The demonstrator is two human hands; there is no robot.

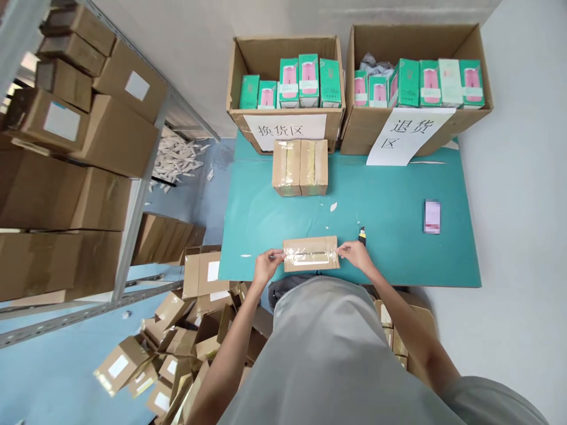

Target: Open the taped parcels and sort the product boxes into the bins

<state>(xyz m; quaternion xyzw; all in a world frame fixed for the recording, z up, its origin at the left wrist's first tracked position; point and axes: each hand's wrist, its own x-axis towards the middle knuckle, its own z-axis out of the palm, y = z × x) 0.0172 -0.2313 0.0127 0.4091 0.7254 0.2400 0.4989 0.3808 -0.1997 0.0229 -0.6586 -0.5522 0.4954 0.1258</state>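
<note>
A small taped cardboard parcel [310,254] lies at the near edge of the teal table [390,254]. My left hand [267,265] grips its left end, fingers curled. At the parcel's right end my right hand [355,254] holds on, fingers pinched against the box. Clear tape covers the top of the parcel. A small dark cutter [362,236] lies just behind my right hand.
Two taped parcels [300,167] stand mid-table. Behind them sit two open cartons [286,88] [419,88] of green product boxes, each with a paper sign. A phone [432,216] lies at right. Shelves of boxes [66,147] fill the left; loose parcels [177,348] litter the floor.
</note>
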